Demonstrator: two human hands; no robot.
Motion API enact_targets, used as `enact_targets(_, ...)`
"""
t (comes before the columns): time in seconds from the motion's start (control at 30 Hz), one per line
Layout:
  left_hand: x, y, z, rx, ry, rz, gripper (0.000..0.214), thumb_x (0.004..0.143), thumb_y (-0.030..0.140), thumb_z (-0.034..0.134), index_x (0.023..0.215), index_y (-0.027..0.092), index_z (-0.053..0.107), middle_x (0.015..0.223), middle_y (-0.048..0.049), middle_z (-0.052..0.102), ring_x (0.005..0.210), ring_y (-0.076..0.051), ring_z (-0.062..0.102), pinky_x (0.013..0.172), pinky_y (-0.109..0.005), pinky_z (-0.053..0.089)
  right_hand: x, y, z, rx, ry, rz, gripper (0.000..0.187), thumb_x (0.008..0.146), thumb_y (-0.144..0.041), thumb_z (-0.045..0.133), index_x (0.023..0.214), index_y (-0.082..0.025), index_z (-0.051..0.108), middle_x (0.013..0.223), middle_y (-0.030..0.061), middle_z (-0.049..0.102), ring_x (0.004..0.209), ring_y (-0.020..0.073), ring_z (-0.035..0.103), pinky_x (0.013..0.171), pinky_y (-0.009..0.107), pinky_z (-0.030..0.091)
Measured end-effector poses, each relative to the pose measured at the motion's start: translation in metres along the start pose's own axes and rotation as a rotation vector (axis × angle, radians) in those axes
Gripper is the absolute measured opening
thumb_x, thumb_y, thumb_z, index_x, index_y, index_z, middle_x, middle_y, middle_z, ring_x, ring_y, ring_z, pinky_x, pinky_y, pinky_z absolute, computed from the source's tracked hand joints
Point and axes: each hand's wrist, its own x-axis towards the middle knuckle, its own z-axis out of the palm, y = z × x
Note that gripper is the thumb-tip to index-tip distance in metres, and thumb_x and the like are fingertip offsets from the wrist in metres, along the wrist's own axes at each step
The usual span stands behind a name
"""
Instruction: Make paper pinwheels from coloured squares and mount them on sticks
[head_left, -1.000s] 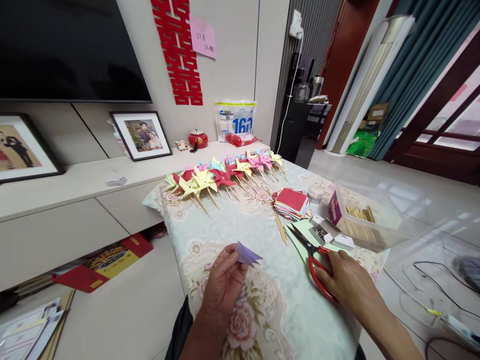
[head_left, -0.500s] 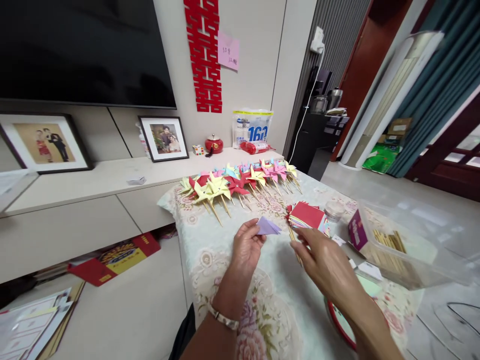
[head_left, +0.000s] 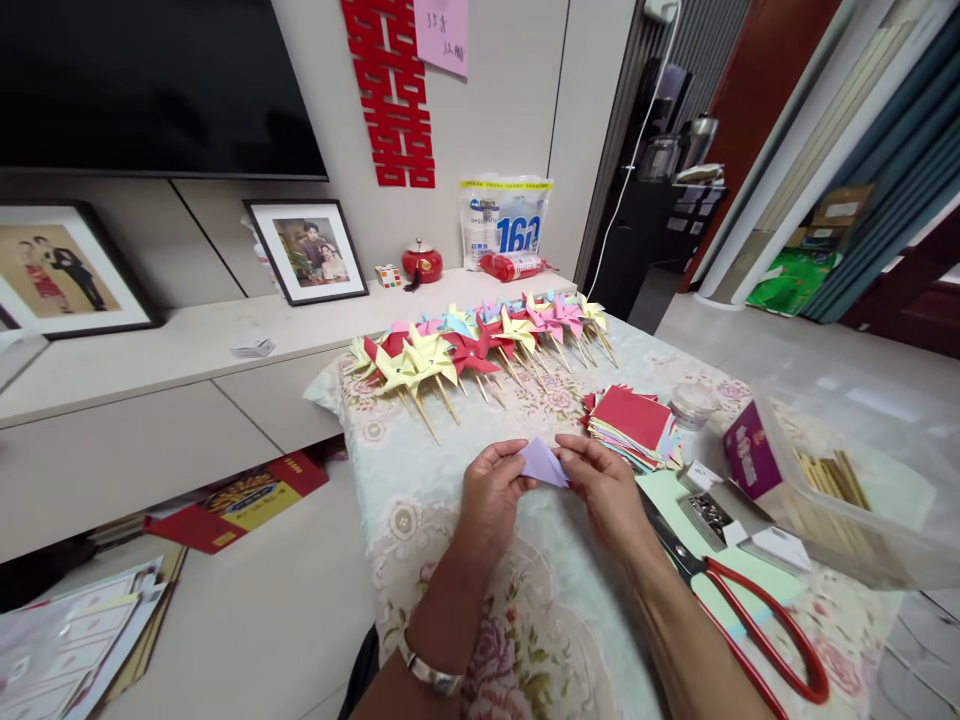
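Observation:
A small folded purple paper (head_left: 543, 463) is pinched between my two hands above the tablecloth. My left hand (head_left: 496, 490) grips its left edge between thumb and fingers. At the paper's right corner, the fingers of my right hand (head_left: 602, 485) are closed on it. Just beyond my right hand lies a stack of coloured paper squares (head_left: 630, 420), a red sheet on top. Red-handled scissors (head_left: 709, 570) rest beside my right forearm, partly hidden by it, over pale green paper (head_left: 664, 492).
Several paper pinwheels (head_left: 472, 350) on sticks lie along the table's far side. To the right are a small box of metal fasteners (head_left: 712, 515), a round clear container (head_left: 694, 403) and a plastic bin (head_left: 885, 565) of wooden sticks. A cabinet (head_left: 315, 330) runs along the wall.
My right hand has moved left from beside the paper stack, where a thin stick showed under it, and now holds the purple paper too. The view has shifted, uncovering the scissors and fastener box.

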Motion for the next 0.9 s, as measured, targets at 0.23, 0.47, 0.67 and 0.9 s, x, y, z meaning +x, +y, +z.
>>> enact_targets(0.23,-0.004,-0.002,0.000,0.017,-0.072,-0.004,0.018,0.064,0.020,0.079,0.080,0.013,0.077,0.077,-0.0090,0.071,0.068,-0.018,0.062,0.061,-0.027,0.051,0.005,0.004,-0.004,-0.031,-0.024,-0.035,0.037,0.054,-0.023,0.080,0.090,-0.018,0.073,0.074,0.0022,0.075,0.066,0.0180,0.065,0.065,0.030,0.047)
enact_targets(0.47,-0.011,-0.001,0.001,0.098,-0.168,-0.017,0.032,0.066,0.024,0.075,0.096,0.011,0.076,0.083,-0.0109,0.073,0.070,-0.019,0.063,0.056,-0.028,0.051,0.006,0.005,-0.005,0.004,-0.019,0.002,0.045,0.052,-0.018,0.071,0.098,-0.017,0.072,0.066,-0.0029,0.068,0.057,0.0143,0.058,0.057,0.027,0.041)
enact_targets(0.67,-0.007,-0.009,-0.005,0.267,-0.170,0.050,0.044,0.062,0.015,0.073,0.106,0.011,0.072,0.076,-0.0044,0.072,0.055,-0.011,0.055,0.057,-0.025,0.048,0.005,0.004,-0.005,-0.035,-0.004,-0.009,0.041,0.055,-0.018,0.067,0.095,-0.018,0.074,0.065,-0.0038,0.066,0.055,0.0123,0.051,0.054,0.026,0.035)
enact_targets(0.9,-0.003,-0.011,-0.004,0.231,-0.083,0.071,0.025,0.068,0.033,0.078,0.080,0.012,0.071,0.069,-0.0024,0.065,0.056,-0.011,0.053,0.049,-0.023,0.043,0.001,0.002,-0.002,-0.048,-0.040,0.017,0.030,0.053,-0.022,0.076,0.083,-0.018,0.076,0.062,-0.0032,0.066,0.059,0.0136,0.056,0.060,0.026,0.040)
